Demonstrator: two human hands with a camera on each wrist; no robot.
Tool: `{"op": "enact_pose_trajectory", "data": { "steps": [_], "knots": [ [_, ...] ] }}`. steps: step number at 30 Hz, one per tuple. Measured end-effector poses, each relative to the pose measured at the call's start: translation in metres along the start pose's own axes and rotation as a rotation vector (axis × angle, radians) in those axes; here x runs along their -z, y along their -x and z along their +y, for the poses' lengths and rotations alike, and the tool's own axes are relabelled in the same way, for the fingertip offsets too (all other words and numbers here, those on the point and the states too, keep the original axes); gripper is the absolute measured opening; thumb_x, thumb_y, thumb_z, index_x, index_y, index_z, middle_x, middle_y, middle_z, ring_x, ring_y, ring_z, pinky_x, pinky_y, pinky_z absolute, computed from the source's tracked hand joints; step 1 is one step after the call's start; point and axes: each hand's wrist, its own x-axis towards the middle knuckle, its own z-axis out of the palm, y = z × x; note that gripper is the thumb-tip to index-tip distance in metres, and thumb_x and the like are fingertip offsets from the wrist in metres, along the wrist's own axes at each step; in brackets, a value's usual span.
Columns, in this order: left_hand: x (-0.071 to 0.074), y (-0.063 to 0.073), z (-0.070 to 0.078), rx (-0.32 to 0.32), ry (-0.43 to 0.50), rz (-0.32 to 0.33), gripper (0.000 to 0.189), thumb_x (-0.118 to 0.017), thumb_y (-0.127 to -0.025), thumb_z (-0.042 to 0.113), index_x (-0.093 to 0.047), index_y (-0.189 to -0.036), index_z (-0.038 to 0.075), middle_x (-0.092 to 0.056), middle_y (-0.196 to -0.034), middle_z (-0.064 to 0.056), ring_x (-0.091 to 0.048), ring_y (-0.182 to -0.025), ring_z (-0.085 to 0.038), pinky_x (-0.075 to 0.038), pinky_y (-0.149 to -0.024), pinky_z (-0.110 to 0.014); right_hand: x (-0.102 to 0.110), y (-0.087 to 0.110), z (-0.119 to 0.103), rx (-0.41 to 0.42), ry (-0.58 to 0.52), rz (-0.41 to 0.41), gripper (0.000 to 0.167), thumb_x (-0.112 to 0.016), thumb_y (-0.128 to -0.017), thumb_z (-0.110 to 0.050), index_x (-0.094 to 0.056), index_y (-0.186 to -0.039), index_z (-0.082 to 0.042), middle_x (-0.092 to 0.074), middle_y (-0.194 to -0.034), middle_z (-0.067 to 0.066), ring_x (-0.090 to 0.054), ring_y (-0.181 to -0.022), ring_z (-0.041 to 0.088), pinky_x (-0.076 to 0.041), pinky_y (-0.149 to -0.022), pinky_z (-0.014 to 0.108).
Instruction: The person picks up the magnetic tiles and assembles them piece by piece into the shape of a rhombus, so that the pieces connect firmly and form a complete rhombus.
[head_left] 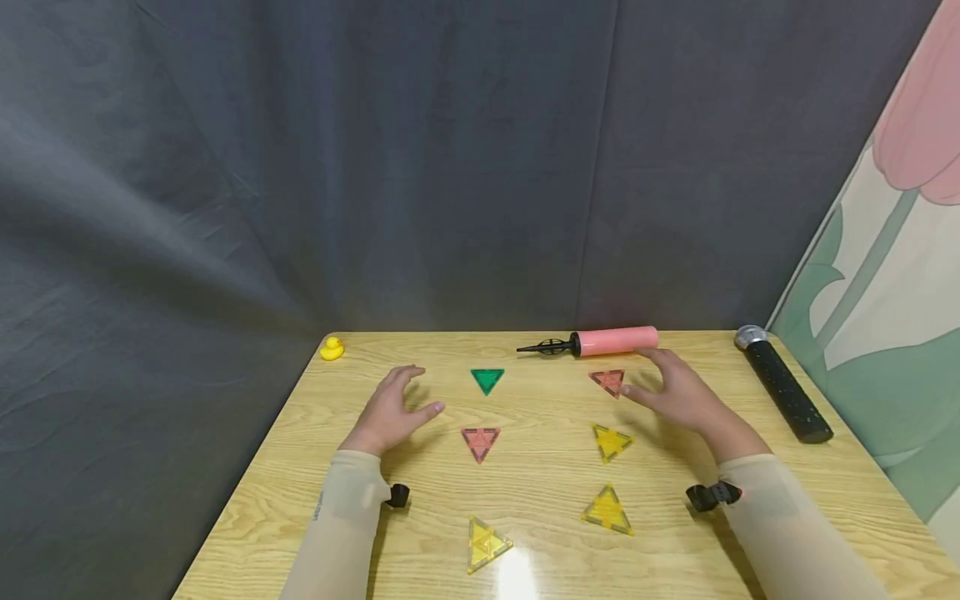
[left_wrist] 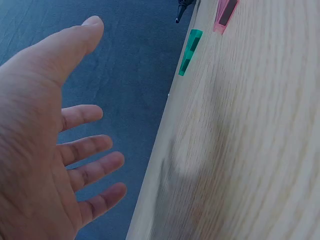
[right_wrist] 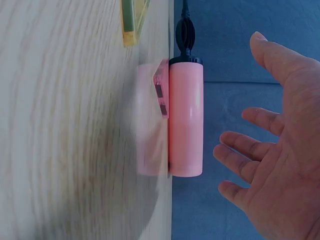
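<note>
My left hand (head_left: 386,417) hovers over the left side of the table, fingers spread and holding nothing. A green triangular tile (head_left: 487,380) and a pink triangular tile (head_left: 480,442) lie to its right. Above the right side my right hand (head_left: 678,396) is also spread, with nothing in its grasp. Nearest to its thumb in the head view is a red triangular tile (head_left: 609,382). A pink hand pump (head_left: 617,341) with a black nozzle lies just behind that tile. Yellow triangular tiles lie closer to me: one (head_left: 612,442), another (head_left: 608,510), and a third (head_left: 487,544).
At the back left corner sits a small yellow rubber duck (head_left: 332,348). A black microphone (head_left: 783,385) with a silver head lies along the right side. Dark cloth (head_left: 465,167) hangs behind the wooden table (head_left: 300,500), and a flower-patterned surface (head_left: 892,333) stands at the right.
</note>
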Motion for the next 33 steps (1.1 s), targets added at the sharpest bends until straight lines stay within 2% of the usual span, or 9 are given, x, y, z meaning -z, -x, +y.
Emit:
{"op": "enact_pose_trajectory", "data": {
  "steps": [3, 10, 17, 21, 25, 27, 31, 33],
  "knots": [
    [-0.001, 0.000, 0.001, 0.005, 0.010, -0.016, 0.088, -0.070, -0.089, 0.071, -0.047, -0.156, 0.019, -0.043, -0.159, -0.004, -0.042, -0.146, -0.034, -0.040, -0.113, -0.060, -0.001, -0.002, -0.002, 0.003, -0.004, -0.009, 0.098, -0.070, -0.094, -0.063, -0.033, -0.162, -0.002, -0.028, -0.163, 0.033, -0.026, -0.148, 0.056, -0.025, -0.114, 0.073],
    [-0.002, 0.002, 0.003, 0.027, 0.029, -0.035, 0.086, -0.073, -0.088, 0.070, -0.049, -0.154, 0.021, -0.047, -0.154, -0.003, -0.047, -0.141, -0.032, -0.043, -0.111, -0.059, -0.005, -0.010, -0.010, 0.043, -0.021, -0.009, 0.084, -0.077, -0.097, -0.041, -0.038, -0.159, 0.000, -0.033, -0.161, 0.030, -0.030, -0.147, 0.054, -0.029, -0.112, 0.073],
    [-0.006, 0.000, 0.003, 0.017, 0.033, -0.054, 0.083, -0.074, -0.088, 0.067, -0.050, -0.153, 0.021, -0.051, -0.151, -0.003, -0.049, -0.140, -0.031, -0.044, -0.111, -0.055, -0.010, -0.015, -0.018, 0.073, -0.023, -0.017, 0.087, -0.076, -0.096, -0.046, -0.039, -0.158, 0.002, -0.036, -0.161, 0.028, -0.033, -0.147, 0.051, -0.031, -0.112, 0.071],
    [-0.008, -0.002, 0.004, 0.004, 0.088, -0.078, 0.082, -0.076, -0.090, 0.061, -0.050, -0.154, 0.018, -0.052, -0.152, -0.007, -0.050, -0.139, -0.032, -0.044, -0.111, -0.056, -0.013, -0.017, -0.025, 0.083, -0.024, -0.021, 0.089, -0.076, -0.095, -0.050, -0.039, -0.158, 0.001, -0.037, -0.160, 0.029, -0.033, -0.146, 0.052, -0.031, -0.112, 0.072],
    [-0.009, -0.002, 0.007, -0.011, 0.135, -0.095, 0.079, -0.077, -0.091, 0.058, -0.050, -0.154, 0.020, -0.052, -0.151, -0.003, -0.051, -0.139, -0.029, -0.045, -0.111, -0.054, -0.016, -0.019, -0.031, 0.088, -0.031, -0.029, 0.092, -0.075, -0.094, -0.055, -0.039, -0.159, 0.000, -0.038, -0.160, 0.028, -0.035, -0.146, 0.051, -0.032, -0.113, 0.070],
    [-0.009, -0.002, 0.009, -0.017, 0.145, -0.096, 0.077, -0.078, -0.090, 0.057, -0.050, -0.154, 0.023, -0.052, -0.151, 0.000, -0.051, -0.138, -0.028, -0.045, -0.110, -0.054, -0.019, -0.020, -0.034, 0.090, -0.036, -0.029, 0.093, -0.074, -0.094, -0.057, -0.039, -0.159, -0.002, -0.039, -0.160, 0.027, -0.038, -0.145, 0.049, -0.034, -0.113, 0.068],
    [-0.010, -0.002, 0.012, -0.025, 0.162, -0.106, 0.078, -0.080, -0.090, 0.054, -0.050, -0.154, 0.021, -0.052, -0.152, -0.004, -0.052, -0.137, -0.030, -0.046, -0.109, -0.056, -0.024, -0.024, -0.040, 0.092, -0.065, -0.043, 0.093, -0.075, -0.093, -0.056, -0.038, -0.160, -0.002, -0.037, -0.160, 0.026, -0.050, -0.137, 0.046, -0.039, -0.111, 0.065],
    [-0.011, -0.002, 0.014, -0.024, 0.168, -0.112, 0.080, -0.080, -0.089, 0.055, -0.050, -0.154, 0.020, -0.052, -0.152, -0.006, -0.052, -0.137, -0.031, -0.046, -0.108, -0.057, -0.026, -0.027, -0.042, 0.091, -0.069, -0.048, 0.093, -0.075, -0.093, -0.057, -0.038, -0.160, -0.003, -0.037, -0.161, 0.026, -0.050, -0.137, 0.045, -0.040, -0.111, 0.064]
  ]
}}
